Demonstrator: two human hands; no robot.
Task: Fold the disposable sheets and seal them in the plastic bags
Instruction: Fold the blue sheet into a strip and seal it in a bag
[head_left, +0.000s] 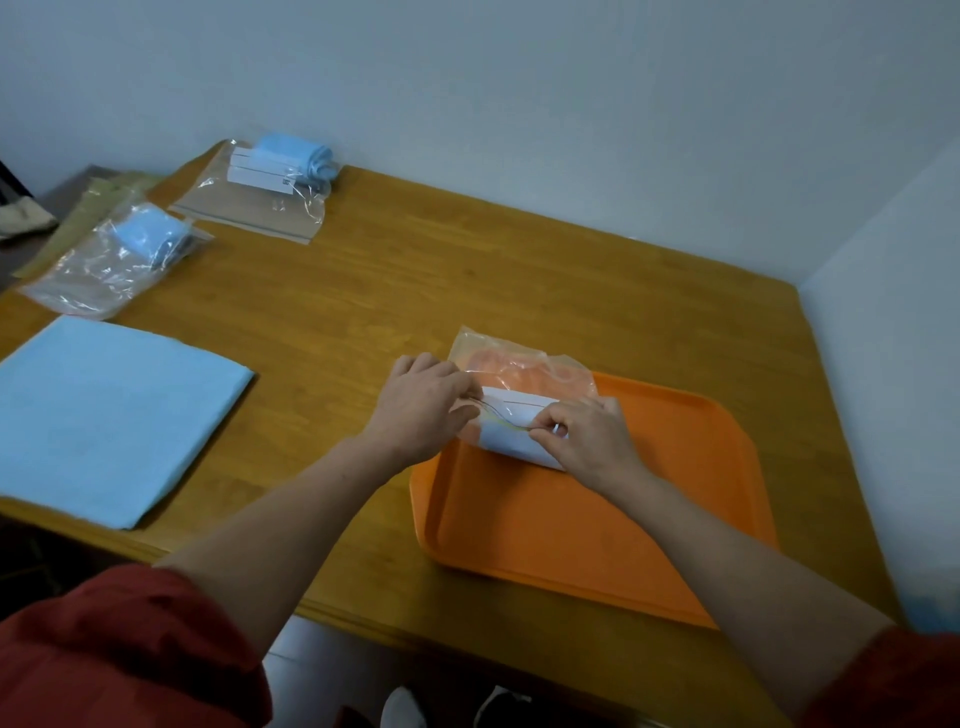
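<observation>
While left hand (421, 410) and right hand (592, 436) pinch one bag (519, 374), one tray (623, 519), two filled bags (270, 182) (119, 254), one sheet (104, 415)

Single head-worn wide-angle view. Looks forward and steeply down across the wooden table (467, 270) from its near edge, rolled so it runs diagonal. Close in: forearms (291, 519) fill the lower frame, left hand (423, 405) and right hand (587, 439) at the plastic bag (519, 364) just right of centre. Top of frame is wall (519, 104).
</observation>
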